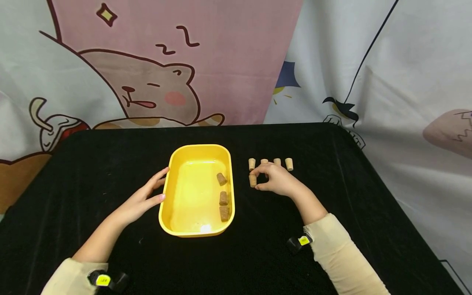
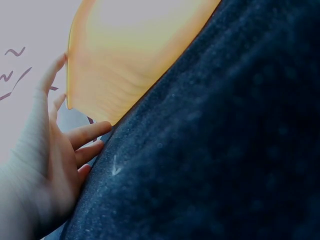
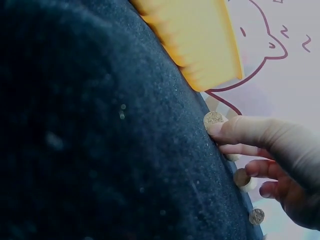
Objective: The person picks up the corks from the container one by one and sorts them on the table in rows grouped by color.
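Note:
My right hand [image 1: 278, 178] pinches a cork [image 1: 253, 180] between thumb and index finger, low over the black cloth; whether it touches the cloth I cannot tell. In the right wrist view the thumb covers part of that cork's round end [image 3: 213, 120]. A yellow tray [image 1: 166, 213] lies to the left, with three corks inside along its right side, one of them a tilted cork [image 1: 221, 178]. My left hand [image 1: 141, 200] touches the tray's left wall with extended fingers. Just beyond the right hand stand several more corks in a row, including the rightmost cork [image 1: 289, 164].
A black cloth [image 1: 265, 254] covers the table. Behind it hangs a printed curtain [image 1: 236, 61] with a cartoon bear. Both wrists carry small black cameras, such as the right wrist camera [image 1: 295, 245].

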Available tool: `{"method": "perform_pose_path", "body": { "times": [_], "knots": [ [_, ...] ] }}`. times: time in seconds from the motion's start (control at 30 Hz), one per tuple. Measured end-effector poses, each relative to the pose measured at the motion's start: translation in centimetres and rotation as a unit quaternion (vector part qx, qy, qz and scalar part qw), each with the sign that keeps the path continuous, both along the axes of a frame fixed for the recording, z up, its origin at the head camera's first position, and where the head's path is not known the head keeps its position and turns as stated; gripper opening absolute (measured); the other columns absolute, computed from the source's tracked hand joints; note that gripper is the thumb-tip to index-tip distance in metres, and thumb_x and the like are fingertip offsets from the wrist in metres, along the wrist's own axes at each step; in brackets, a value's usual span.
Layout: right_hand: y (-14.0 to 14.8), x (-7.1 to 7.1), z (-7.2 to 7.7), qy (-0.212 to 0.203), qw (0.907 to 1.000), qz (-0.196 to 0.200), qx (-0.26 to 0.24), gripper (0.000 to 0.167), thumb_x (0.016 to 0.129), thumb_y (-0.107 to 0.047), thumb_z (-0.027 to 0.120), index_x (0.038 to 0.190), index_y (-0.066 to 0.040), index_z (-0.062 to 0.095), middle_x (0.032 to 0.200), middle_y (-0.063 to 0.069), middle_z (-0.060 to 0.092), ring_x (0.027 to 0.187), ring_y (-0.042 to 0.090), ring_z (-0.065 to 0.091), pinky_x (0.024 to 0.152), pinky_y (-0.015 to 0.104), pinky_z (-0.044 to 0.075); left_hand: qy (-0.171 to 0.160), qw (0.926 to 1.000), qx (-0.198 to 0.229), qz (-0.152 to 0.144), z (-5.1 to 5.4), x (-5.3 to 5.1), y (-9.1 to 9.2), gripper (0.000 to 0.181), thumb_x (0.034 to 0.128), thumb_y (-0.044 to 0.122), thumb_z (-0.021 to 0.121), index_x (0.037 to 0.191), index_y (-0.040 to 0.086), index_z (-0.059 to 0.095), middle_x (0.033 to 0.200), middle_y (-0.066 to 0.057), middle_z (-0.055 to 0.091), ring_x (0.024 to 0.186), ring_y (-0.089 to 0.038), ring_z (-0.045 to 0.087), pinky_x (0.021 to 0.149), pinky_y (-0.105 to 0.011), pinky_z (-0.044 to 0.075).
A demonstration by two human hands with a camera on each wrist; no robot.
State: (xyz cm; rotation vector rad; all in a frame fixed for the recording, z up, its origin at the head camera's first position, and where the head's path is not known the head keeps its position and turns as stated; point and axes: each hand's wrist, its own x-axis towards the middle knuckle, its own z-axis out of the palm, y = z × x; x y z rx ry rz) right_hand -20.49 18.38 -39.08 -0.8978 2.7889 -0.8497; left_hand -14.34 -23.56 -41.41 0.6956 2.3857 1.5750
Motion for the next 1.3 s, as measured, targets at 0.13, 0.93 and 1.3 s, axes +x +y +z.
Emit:
{"method": "perform_pose_path", "body": {
  "times": [0.13,0.93,1.3],
  "knots": [
    [-0.2,0.0,0.2,-0.005,0.9998,-0.007,0.019,0.032,0.077,-0.011,0.079,0.108,-0.009,0.069,0.110,0.002,0.065,0.094,0.016,0.056,0.082,0.037,0.049,0.002,1.0000,-0.003,0.000,0.1,0.0,-0.1,0.067,0.0985,0.013,0.050,0.154,0.024,0.014,0.150,-0.024,0.027,0.133,-0.047,0.029,0.095,-0.069,0.032],
    [-2.7,0.7,5.0,0.138,0.9894,0.032,-0.031,0.037,0.079,-0.025,0.080,0.113,-0.013,0.070,0.111,-0.001,0.065,0.096,0.016,0.052,0.083,0.036,0.040,0.001,1.0000,0.003,-0.006,0.2,0.0,0.0,0.067,0.0987,0.013,0.049,0.154,0.024,0.014,0.150,-0.025,0.026,0.133,-0.048,0.028,0.095,-0.070,0.031],
    [-5.5,-0.9,6.3,0.227,0.9671,0.101,0.054,0.035,0.079,-0.031,0.079,0.111,-0.017,0.071,0.109,0.000,0.060,0.099,0.019,0.047,0.084,0.036,0.037,-0.005,1.0000,0.002,-0.005,0.1,0.0,0.1,0.066,0.0991,0.014,0.048,0.154,0.025,0.014,0.151,-0.025,0.023,0.134,-0.049,0.025,0.094,-0.070,0.031]
  ]
}}
